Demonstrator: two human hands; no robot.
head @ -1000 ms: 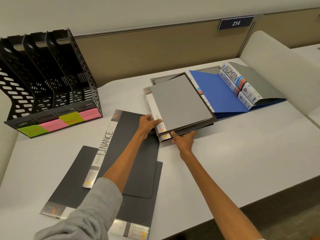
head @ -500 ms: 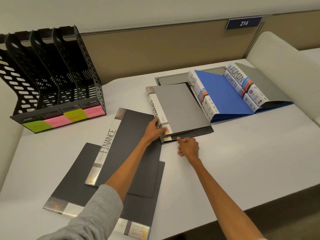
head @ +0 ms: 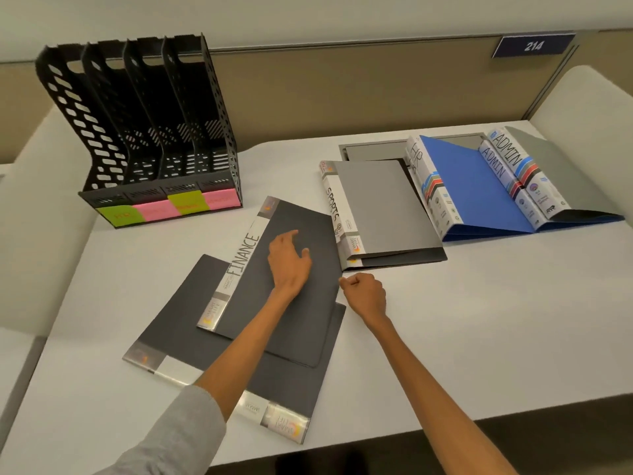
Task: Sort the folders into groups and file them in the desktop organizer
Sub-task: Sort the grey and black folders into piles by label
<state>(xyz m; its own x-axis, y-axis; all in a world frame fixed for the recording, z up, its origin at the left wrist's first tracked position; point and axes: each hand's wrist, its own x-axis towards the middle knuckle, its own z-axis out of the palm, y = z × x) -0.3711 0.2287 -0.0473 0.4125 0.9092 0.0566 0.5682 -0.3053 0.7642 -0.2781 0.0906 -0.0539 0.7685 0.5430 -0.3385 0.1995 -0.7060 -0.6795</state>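
- Folders lie spread across the white table (head: 479, 337), none of them in the desktop organizer (head: 137, 132), which stands upright at the far left.
- All four black slots of the organizer look empty, with green and pink sticky notes (head: 164, 209) along the front lip; their writing is too faint to read.
- Front and centre, the dark FINANCE folder (head: 308, 323) lies flat and angled on top of a larger dark folder (head: 178, 323).
- The left hand (head: 289, 265) is over the FINANCE cover with its fingers loose and slightly spread, gripping nothing. I cannot tell whether it touches the cover.
- The right hand (head: 364, 296) is curled into an empty fist just beside the near corner of the SPORTS stack.
- The grey SPORTS folder (head: 383, 207) sits on another dark folder (head: 411, 260), just right of FINANCE.
- Further right, the blue HR folder (head: 479, 190) lies flat, with two ADMIN folders (head: 510, 152) overlapping its far side.
- A grey sleeve (head: 178, 437) covers the left upper arm; the right arm is bare.
- A plate reading 214 (head: 532, 46) is on the partition behind.
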